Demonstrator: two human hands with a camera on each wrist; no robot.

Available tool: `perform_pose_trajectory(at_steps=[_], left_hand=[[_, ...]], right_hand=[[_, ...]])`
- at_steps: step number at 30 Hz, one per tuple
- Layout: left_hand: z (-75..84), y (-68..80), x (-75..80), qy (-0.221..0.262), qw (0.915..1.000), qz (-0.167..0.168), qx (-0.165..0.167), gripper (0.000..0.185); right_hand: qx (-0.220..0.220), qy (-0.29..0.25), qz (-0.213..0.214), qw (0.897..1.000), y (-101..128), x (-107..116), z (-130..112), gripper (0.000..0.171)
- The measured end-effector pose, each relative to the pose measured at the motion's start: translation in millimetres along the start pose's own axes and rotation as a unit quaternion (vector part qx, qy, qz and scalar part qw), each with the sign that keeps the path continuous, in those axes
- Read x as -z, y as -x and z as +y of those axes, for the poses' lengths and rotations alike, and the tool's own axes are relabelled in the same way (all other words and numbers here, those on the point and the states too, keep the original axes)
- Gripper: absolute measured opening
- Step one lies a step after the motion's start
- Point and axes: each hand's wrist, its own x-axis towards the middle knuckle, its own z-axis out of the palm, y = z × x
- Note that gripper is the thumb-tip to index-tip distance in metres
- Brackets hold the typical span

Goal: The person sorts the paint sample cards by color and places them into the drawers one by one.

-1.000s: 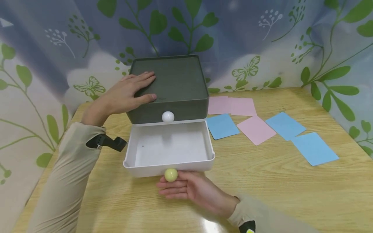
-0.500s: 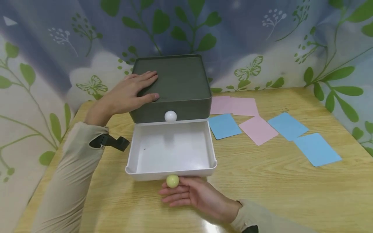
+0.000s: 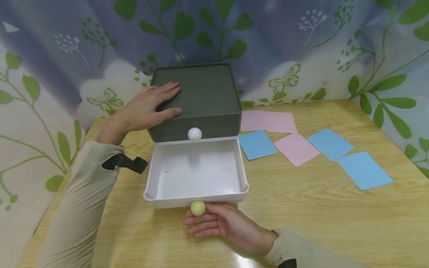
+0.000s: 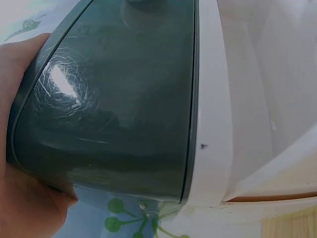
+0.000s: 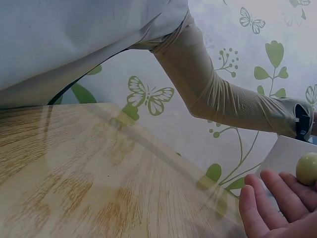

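head view: yellow knob point(image 3: 198, 208) in right grip point(image 3: 228, 226), beside thumb

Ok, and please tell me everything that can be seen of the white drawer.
The white drawer looks like smooth, slightly glossy plastic: a shallow open-topped tray with low walls. It is pulled out from beneath the dark green box. A small dark speck shows on its floor. The right hand holds the round pale yellow knob on its front wall.
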Motion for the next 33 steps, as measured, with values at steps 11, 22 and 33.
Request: perform_pose_trajectory(at_steps=[11, 22, 33], left_hand=[[-5.0, 1.1, -3.8, -0.008, 0.9997, 0.019, -0.010, 0.068], [0.9, 0.1, -4.0, -0.017, 0.9996, 0.022, 0.000, 0.067], [2.0, 0.6, -3.6, -0.014, 0.9996, 0.022, 0.001, 0.067]], right_hand=[[0.003, 0.001, -0.007, 1.000, -2.0, -0.2, -0.1, 0.048], [0.008, 0.018, -0.013, 1.000, -4.0, 1.4, 0.9, 0.051], [0.016, 0.026, -0.016, 0.999, -3.3, 1.0, 0.0, 0.053]])
